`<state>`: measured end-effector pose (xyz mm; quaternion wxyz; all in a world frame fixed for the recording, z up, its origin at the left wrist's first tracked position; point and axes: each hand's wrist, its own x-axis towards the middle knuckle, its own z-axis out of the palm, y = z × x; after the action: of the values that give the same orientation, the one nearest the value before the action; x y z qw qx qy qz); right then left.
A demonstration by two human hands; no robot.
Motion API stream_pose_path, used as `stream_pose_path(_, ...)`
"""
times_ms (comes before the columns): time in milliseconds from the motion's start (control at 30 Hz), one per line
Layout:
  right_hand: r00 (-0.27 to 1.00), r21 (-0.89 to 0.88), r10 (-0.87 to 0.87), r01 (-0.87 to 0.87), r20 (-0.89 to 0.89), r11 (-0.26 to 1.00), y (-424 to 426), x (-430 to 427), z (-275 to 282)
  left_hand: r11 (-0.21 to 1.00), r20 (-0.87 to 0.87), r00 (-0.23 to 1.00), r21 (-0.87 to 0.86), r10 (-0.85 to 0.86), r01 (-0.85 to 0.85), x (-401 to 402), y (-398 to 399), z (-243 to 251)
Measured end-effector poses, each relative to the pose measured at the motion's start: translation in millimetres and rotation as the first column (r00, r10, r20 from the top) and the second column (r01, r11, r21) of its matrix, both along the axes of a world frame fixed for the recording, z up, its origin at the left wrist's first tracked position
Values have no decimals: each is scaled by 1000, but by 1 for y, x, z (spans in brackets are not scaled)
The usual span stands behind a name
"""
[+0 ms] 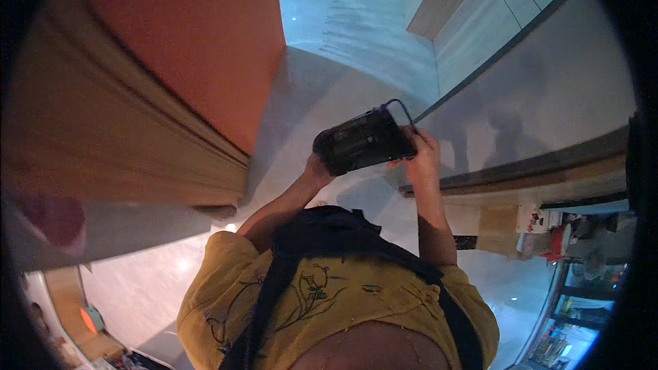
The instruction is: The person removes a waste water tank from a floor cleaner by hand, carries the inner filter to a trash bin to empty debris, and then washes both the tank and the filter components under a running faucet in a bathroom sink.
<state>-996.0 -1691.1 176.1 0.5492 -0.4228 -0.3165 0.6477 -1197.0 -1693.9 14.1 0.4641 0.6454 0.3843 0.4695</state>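
Observation:
A dark, flat, roughly rectangular handheld device (366, 143) is held tilted in front of my body, its right end higher than its left. My left hand (320, 168) grips the lower left end, with most of its fingers hidden behind the device. At the other end, my right hand (425, 153) holds the right edge. A thin dark cable (400, 103) loops from the device's upper edge down toward my right hand. The device's face is too dark to make out.
A brown curtain-like surface (128, 128) and an orange-red panel (205, 36) rise at left. A pale wall (540, 77) with shadows stands at right. Smooth floor (349, 72) runs ahead past a wooden-edged cabinet (447, 0). Cluttered shelves (581, 303) lie lower right.

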Motion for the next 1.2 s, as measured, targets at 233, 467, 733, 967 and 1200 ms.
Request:
stream_pose_path(233,983,-39,-181,182,37,982,214,53,-13,951,119,986,-275,-113,142,52,233,-9)
stream_pose_path(467,996,7,-53,53,78,999,501,68,-16,976,-557,818,216,140,-20,70,490,13)
stream_pose_path(733,958,2,229,-233,172,972,800,30,12,961,-124,971,213,205,-176,46,742,42)
stream_pose_path(967,900,54,407,-419,154,906,993,-21,-3,962,757,651,-216,57,167,-29,934,2)
stream_pose_path(1200,911,98,409,-413,57,906,1148,-79,-5,916,850,443,-378,284,137,-149,1146,14)
